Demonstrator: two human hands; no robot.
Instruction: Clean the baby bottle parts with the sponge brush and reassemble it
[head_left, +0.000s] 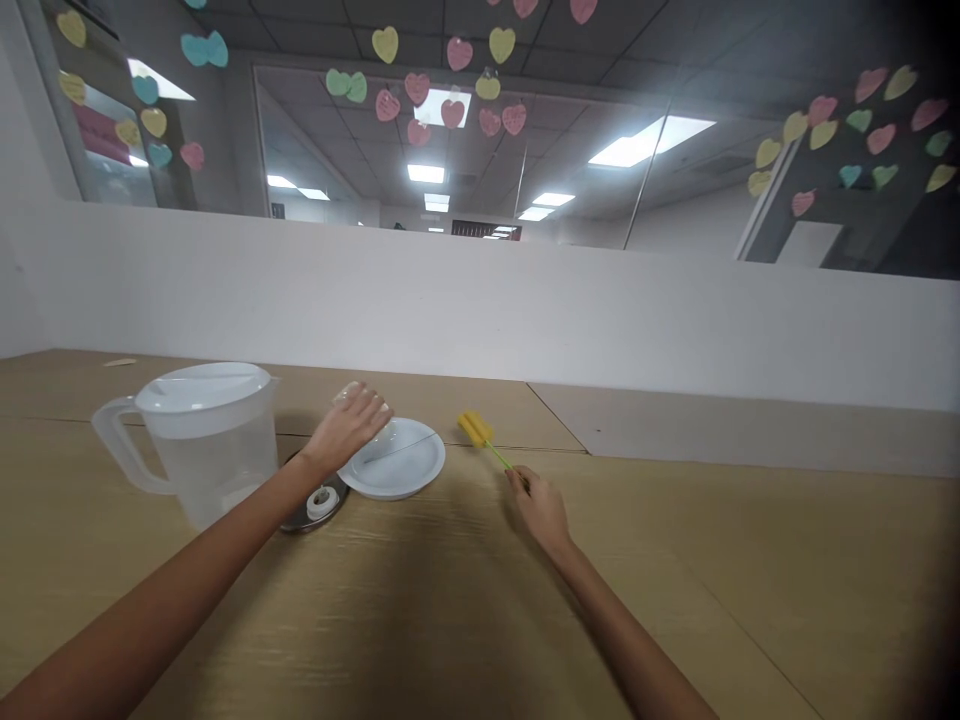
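Note:
My left hand [349, 428] grips a clear drinking glass [354, 393] from above, holding it just over the far edge of a white plate [409, 472]. The glass is mostly hidden behind my fingers. My right hand [540, 510] pinches the thin green handle [499, 456] of a yellow sponge bottle brush [475, 429], whose head points away from me, to the right of the plate. Left of my left forearm stands a clear plastic pitcher [214, 470] with a white lid and a handle on its left.
A small white roll [321, 502] lies on a dark metal disc [300, 522] beside the pitcher. All of this is on a light wooden table [480, 620]. A white partition [480, 300] runs along its far side, with glass panels carrying paper hearts above.

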